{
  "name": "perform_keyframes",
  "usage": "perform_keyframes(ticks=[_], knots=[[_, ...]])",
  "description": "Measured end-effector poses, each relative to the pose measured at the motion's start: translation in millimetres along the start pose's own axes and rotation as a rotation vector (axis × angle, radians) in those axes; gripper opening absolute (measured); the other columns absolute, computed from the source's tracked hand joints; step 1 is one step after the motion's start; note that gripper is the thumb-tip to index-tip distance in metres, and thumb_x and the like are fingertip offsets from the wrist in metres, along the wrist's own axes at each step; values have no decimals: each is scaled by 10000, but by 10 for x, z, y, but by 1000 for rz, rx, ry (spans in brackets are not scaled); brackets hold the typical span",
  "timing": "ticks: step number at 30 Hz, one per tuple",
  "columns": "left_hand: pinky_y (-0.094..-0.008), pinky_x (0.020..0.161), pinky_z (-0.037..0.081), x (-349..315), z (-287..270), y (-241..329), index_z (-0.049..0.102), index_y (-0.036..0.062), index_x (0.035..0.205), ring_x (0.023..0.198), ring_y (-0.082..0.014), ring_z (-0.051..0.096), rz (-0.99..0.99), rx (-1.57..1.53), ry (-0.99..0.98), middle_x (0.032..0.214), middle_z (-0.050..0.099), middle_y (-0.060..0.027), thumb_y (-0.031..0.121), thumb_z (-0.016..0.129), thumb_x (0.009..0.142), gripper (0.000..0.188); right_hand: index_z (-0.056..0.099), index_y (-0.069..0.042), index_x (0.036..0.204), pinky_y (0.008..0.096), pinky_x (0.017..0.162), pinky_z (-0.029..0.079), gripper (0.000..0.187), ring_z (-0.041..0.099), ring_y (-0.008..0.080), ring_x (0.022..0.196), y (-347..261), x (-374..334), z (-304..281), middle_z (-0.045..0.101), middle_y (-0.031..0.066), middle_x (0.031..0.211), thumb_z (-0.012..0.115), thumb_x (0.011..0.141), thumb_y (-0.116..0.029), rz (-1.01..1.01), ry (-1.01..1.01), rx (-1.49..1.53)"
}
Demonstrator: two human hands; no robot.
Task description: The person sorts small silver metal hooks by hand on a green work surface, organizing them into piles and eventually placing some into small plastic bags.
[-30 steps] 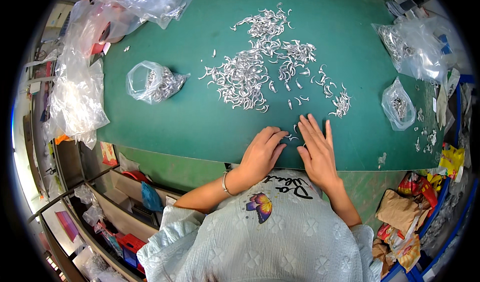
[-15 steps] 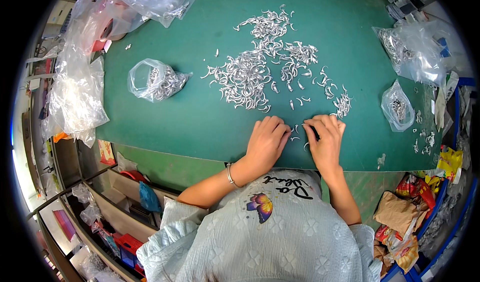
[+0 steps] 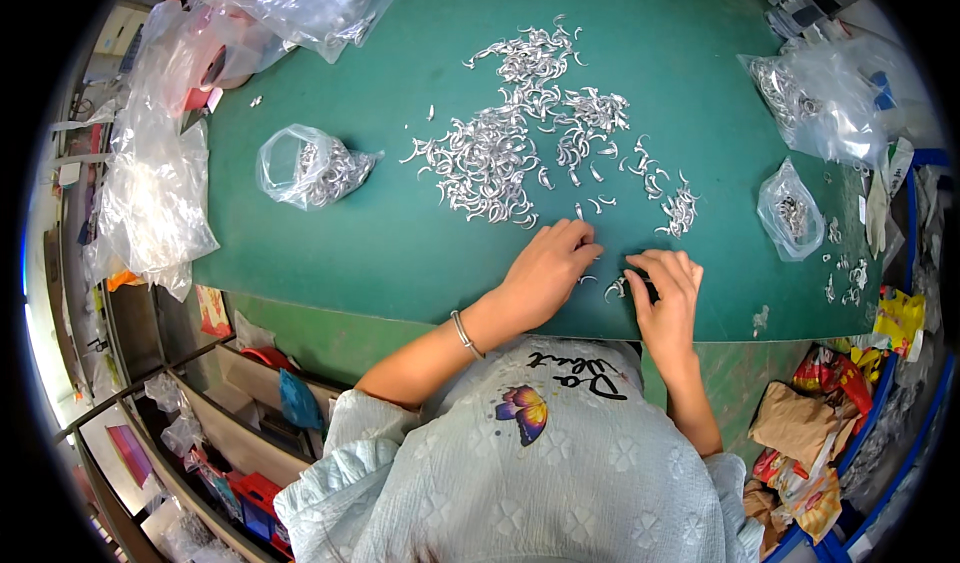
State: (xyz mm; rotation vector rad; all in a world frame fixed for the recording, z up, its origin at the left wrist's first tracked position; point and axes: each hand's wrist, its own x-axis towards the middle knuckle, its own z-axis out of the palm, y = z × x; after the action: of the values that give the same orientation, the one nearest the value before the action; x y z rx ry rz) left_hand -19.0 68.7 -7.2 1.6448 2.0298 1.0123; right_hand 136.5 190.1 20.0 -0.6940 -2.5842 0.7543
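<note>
Small curved silvery metal pieces [image 3: 490, 158] lie in a large loose heap on the green table [image 3: 390, 263]. My left hand [image 3: 552, 271] is at the heap's near edge, its fingers curled and drawn together beside a single metal piece [image 3: 579, 211]. What its fingertips hold, if anything, is too small to make out. Nearer to me, my right hand [image 3: 668, 293] rests with thumb and forefinger apart. A few curved pieces [image 3: 615, 288] lie beside its thumb, between the two hands. A smaller cluster [image 3: 680, 211] sits just beyond the right hand.
An open clear bag of metal pieces [image 3: 330, 171] stands to the left, and a smaller bag [image 3: 791, 211] to the right. Large plastic bags [image 3: 155, 198] cover the table's left edge. Another filled bag [image 3: 825, 98] and loose bits [image 3: 856, 275] lie at the right.
My left hand has moved slightly right and away from me, toward the single pieces. My right hand has shifted right and a little nearer to me, its thumb and forefinger parting.
</note>
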Motion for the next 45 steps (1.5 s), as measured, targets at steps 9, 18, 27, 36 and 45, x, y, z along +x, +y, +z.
perform_keyframes(ticks=[9,18,27,36,45], knots=[[-398,768,508,125,161,43,641,-11,1045,903,-332,602,15,-108,84,1046,580,-136,-27,633,840,205,627,4,1091,411,801,458,269,570,316,921,8,-134,7,562,152,1059,685,832,-43,138,-24,-3],[-433,881,471,-31,65,270,621,19,1128,1054,-329,581,15,-81,84,1152,581,-134,-3,640,824,305,627,10,1067,312,619,470,274,543,197,696,78,-179,-21,574,127,1064,658,805,84,277,50,317],[-466,938,433,-234,251,167,638,-1,1025,1135,-304,535,277,-7,-36,1119,582,-131,58,695,775,263,674,-25,968,372,687,485,194,557,255,778,214,79,33,573,80,1021,704,783,27,5,-85,167],[-420,864,423,-225,158,284,648,20,1036,1073,-287,553,173,71,56,1072,584,-101,29,722,753,292,612,4,1035,366,645,491,242,591,279,741,256,-135,-195,587,132,1036,714,816,-7,264,-26,152],[-430,868,408,-409,88,164,645,28,1034,1044,-301,553,76,56,111,1073,581,-102,17,727,751,294,609,-6,1011,434,720,507,177,614,376,861,-16,-339,113,603,158,994,667,844,-13,186,-54,128]])
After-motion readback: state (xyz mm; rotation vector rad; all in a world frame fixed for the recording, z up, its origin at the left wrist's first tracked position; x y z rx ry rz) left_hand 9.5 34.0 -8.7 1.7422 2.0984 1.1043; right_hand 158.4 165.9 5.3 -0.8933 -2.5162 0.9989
